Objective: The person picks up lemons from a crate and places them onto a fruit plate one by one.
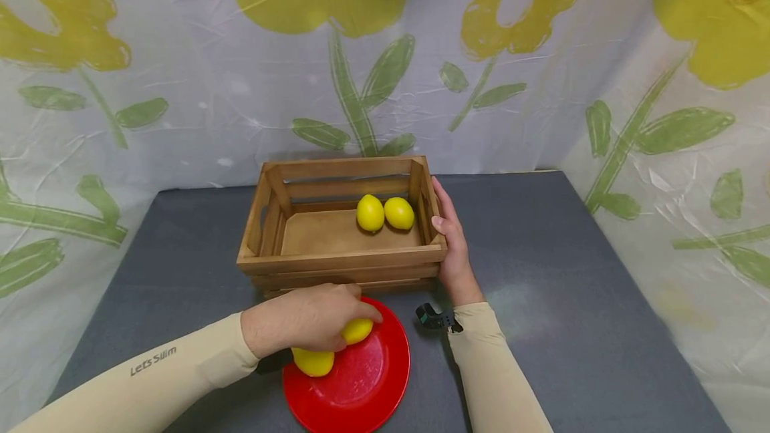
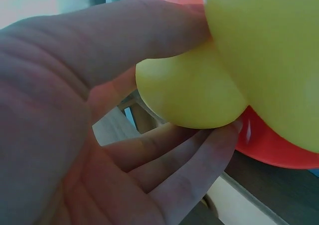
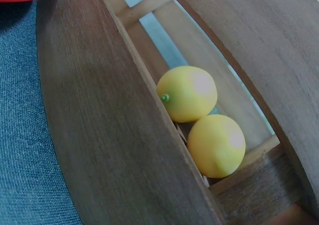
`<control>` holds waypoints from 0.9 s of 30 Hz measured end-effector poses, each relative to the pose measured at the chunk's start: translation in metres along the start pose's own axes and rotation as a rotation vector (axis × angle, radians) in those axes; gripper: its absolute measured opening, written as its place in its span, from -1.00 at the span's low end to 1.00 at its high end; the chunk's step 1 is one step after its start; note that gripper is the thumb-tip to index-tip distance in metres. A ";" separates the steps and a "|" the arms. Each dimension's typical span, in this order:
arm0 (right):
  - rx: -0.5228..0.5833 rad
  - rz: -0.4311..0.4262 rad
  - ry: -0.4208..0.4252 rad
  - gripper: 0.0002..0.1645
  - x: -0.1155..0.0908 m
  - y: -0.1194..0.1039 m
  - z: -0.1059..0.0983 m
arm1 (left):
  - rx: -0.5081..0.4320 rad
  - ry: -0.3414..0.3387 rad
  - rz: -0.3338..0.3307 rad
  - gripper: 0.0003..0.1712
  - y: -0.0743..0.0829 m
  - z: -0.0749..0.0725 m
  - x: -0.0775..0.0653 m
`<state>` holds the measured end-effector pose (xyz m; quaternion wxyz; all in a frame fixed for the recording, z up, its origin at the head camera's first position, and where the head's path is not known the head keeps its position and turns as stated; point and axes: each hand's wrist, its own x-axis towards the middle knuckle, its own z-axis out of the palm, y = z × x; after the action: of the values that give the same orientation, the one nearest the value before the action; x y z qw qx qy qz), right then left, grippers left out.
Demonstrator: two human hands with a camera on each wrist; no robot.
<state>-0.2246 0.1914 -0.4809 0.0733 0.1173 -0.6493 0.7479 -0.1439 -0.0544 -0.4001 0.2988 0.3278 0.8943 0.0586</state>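
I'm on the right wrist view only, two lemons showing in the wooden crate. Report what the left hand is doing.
Observer: The left hand pinches a lemon at the red plate.
Operator: Report any other lemon there.
Observer: A second lemon is at the plate's left side, partly hidden by that hand.
Operator: Now locate the other hand.
Observer: The right hand rests against the outside of the wooden crate, at its right end.

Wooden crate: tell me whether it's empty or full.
Partly filled: in the head view, two lemons sit side by side toward the right end of the wooden crate, with bare floor to their left.
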 end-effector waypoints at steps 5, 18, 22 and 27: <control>-0.010 0.006 -0.003 -0.13 -0.001 0.000 0.000 | -0.019 -0.016 -0.017 -0.28 -0.001 0.000 0.001; -0.026 0.002 0.003 -0.15 -0.002 -0.002 0.000 | -0.033 -0.010 -0.024 -0.24 -0.002 0.000 0.002; -0.033 0.006 0.004 -0.15 -0.003 -0.001 0.000 | -0.051 0.001 -0.024 -0.20 -0.002 -0.001 0.001; -0.032 0.005 0.001 -0.14 -0.003 -0.001 0.001 | -0.053 0.033 -0.013 -0.15 -0.001 -0.003 -0.003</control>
<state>-0.2215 0.1909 -0.4802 0.0737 0.1142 -0.6615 0.7375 -0.1437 -0.0565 -0.3965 0.2931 0.3128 0.8994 0.0857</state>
